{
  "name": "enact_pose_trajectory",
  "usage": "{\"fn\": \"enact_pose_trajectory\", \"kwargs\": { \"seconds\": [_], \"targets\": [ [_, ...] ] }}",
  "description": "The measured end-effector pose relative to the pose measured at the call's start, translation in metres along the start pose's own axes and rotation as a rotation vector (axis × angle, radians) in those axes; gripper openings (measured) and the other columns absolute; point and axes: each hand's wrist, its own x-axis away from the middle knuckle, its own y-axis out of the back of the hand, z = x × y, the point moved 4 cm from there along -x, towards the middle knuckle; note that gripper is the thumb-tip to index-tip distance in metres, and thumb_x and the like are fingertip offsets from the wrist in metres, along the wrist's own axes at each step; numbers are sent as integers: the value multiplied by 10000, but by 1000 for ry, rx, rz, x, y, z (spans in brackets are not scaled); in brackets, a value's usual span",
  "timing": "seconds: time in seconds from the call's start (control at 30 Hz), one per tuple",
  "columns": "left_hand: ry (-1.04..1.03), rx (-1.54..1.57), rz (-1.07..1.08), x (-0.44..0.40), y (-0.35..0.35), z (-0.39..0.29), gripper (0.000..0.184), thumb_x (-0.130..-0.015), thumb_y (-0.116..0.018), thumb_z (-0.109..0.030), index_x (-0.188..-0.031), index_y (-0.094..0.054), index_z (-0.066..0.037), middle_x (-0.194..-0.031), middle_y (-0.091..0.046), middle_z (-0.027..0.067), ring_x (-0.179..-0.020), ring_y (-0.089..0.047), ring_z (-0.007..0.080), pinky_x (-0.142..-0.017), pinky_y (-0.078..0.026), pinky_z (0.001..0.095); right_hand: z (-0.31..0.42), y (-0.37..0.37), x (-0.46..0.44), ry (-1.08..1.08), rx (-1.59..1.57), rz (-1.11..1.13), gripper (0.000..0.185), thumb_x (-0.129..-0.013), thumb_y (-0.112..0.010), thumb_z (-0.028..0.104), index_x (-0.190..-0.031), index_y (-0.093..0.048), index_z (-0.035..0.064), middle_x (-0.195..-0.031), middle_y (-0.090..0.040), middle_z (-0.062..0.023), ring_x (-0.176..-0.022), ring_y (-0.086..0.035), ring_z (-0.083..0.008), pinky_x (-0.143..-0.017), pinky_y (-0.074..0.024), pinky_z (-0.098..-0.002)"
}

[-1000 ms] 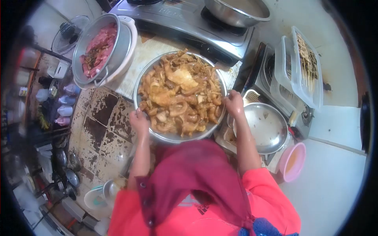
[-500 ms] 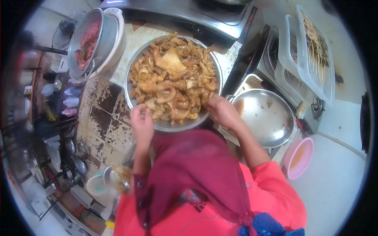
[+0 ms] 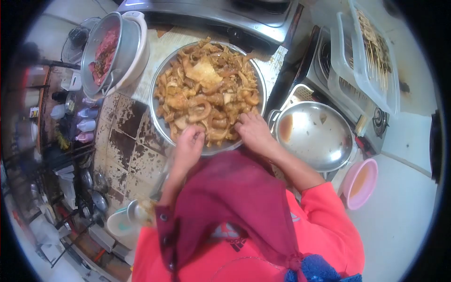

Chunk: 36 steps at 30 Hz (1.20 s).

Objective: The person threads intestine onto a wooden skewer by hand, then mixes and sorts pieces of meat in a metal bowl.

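A wide round metal tray [image 3: 159, 123] is heaped with brown, sauce-coated meat pieces [image 3: 213, 89], a large pale piece on top. My left hand [image 3: 190, 143] is at the tray's near edge, its fingers pinched together at the lower part of the heap; what they hold, if anything, is too small to make out. To its right, my right hand [image 3: 252, 131] lies over the near right part of the tray, fingers bent against the meat, their tips partly hidden.
Left stands a metal pot [image 3: 123, 51] of raw red meat. A stove [image 3: 211, 18] is behind the tray. At right are a metal pan [image 3: 324, 141], a pink bowl [image 3: 347, 181] with liquid, a second burner [image 3: 324, 58] and a plastic container [image 3: 359, 70] of skewers.
Both hands have left the tray's side rims and moved inward to the near part of the meat, closer together. The tray sits slightly further left in view.
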Motion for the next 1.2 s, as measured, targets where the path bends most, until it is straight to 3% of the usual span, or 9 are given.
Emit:
{"fn": "enact_pose_trajectory", "kwargs": {
  "seconds": [0.07, 0.17, 0.27, 0.3, 0.5, 0.67, 0.83, 1.07, 1.2],
  "targets": [
    [-104, -76, 50, 1, -7, -9, 139, -840, -587, -66, -954, -593, 14, -821, -573, 84, -740, -558, 163, -675, -449, 259, -1, 3, 3, 33, -19, 12, 162, -753, -517, 131, -777, -662, 64, -863, -556, -116, -917, -522, -284, -852, -380, -414],
    [-78, -211, 242, -4, -21, -21, 222, -804, -612, -63, -1014, -574, 0, -887, -572, 135, -831, -576, 252, -738, -461, 311, 0, 18, 2, 78, -64, 38, 160, -753, -517, 134, -781, -666, 81, -856, -559, -104, -910, -528, -275, -820, -389, -398],
    [-310, -296, 241, -11, -43, -32, 316, -772, -636, -67, -1069, -548, -13, -986, -550, 161, -952, -541, 316, -824, -446, 360, 0, 33, 0, 103, -119, 28, 157, -750, -522, 138, -792, -666, 90, -853, -559, -97, -908, -532, -283, -797, -398, -391],
    [-286, -273, 281, -13, -49, -36, 392, -744, -655, -84, -1107, -522, -17, -1066, -523, 162, -1046, -489, 345, -898, -410, 402, 1, 40, 1, 102, -155, 17, 154, -745, -527, 139, -800, -663, 91, -849, -559, -99, -900, -535, -290, -784, -405, -393],
    [-354, -602, 433, -23, -83, -33, 357, -711, -675, -153, -1025, -570, -19, -1031, -514, 148, -1025, -478, 339, -869, -404, 423, -15, 56, -3, -29, -326, 30, 168, -730, -580, 80, -887, -637, 60, -838, -558, -143, -841, -549, -342, -724, -441, -412],
    [-490, -707, 333, -25, -89, -29, 237, -698, -676, -173, -882, -603, -44, -957, -500, 133, -969, -475, 310, -790, -393, 409, -41, 63, 7, -240, -408, -58, 152, -774, -611, 78, -916, -614, 22, -854, -575, -176, -843, -565, -354, -744, -454, -407],
    [-540, -756, 227, -26, -99, -25, 132, -657, -651, -125, -722, -577, -37, -904, -486, 123, -891, -470, 305, -726, -377, 411, -61, 25, 30, -390, -387, 130, 194, -782, -636, 116, -950, -613, 22, -880, -571, -177, -842, -570, -351, -742, -458, -406],
    [-418, -696, 232, -26, -98, -33, 224, -644, -661, -143, -811, -581, -18, -973, -486, 143, -956, -452, 334, -803, -386, 418, -21, 16, 23, -377, -325, 90, 323, -779, -654, 195, -1020, -528, 21, -927, -562, -193, -909, -570, -365, -770, -461, -439],
    [-422, -561, 238, -18, -78, -27, 293, -667, -669, -152, -900, -555, -15, -1014, -500, 152, -1003, -453, 344, -857, -387, 422, -19, 4, 24, -356, -203, 1, 241, -789, -565, 134, -989, -501, 17, -913, -571, -203, -816, -596, -396, -676, -494, -465]
  ]
}}
